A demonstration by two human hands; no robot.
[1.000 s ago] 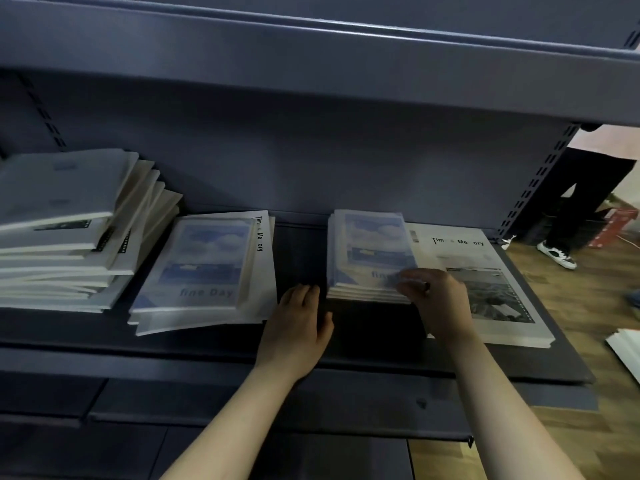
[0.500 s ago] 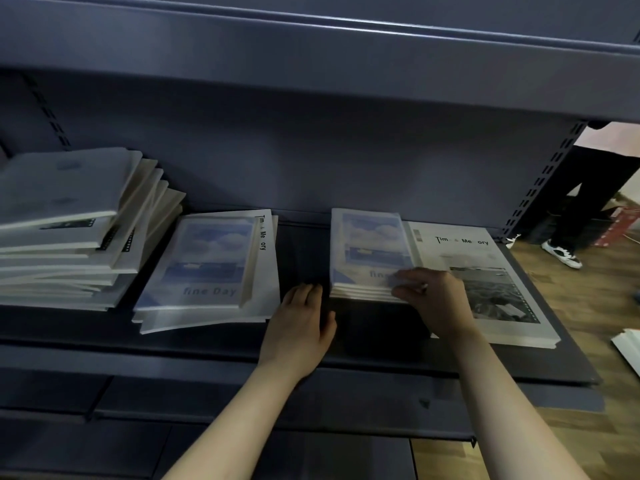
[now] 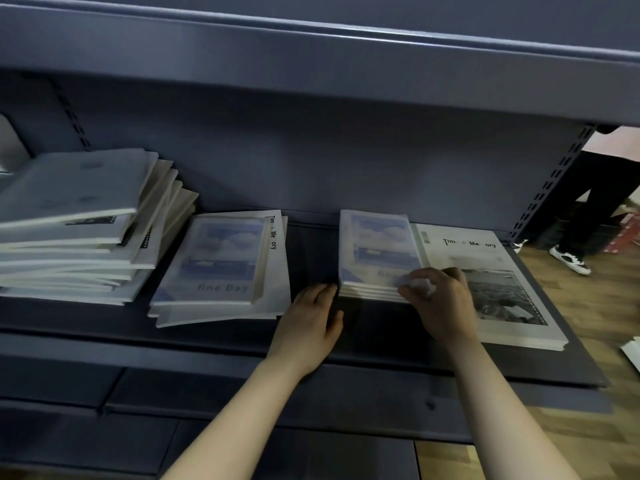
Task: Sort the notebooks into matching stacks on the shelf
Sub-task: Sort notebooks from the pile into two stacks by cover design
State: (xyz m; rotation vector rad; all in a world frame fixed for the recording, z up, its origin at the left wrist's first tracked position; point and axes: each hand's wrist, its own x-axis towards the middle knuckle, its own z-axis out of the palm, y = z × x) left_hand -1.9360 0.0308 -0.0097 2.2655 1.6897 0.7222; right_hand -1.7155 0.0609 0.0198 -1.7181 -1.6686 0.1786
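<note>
Notebooks [image 3: 375, 251] flat, lengthwise front-to-back, right hand [image 3: 440, 299] gripping

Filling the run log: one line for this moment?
left hand: open on shelf | right hand: grips right fine Day stack, front corner | sorting: unfinished

Matt metal shelf [image 3: 207, 344]; glossy paper notebooks [image 3: 221, 258]; wood floor [image 3: 588, 306].

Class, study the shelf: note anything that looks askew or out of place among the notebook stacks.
The far-left pile is fanned and slanting, not squared. Beside it, a blue fine Day notebook lies on larger Time Memory notebooks, so that stack is mixed. The right hand grips the blue stack.
</note>
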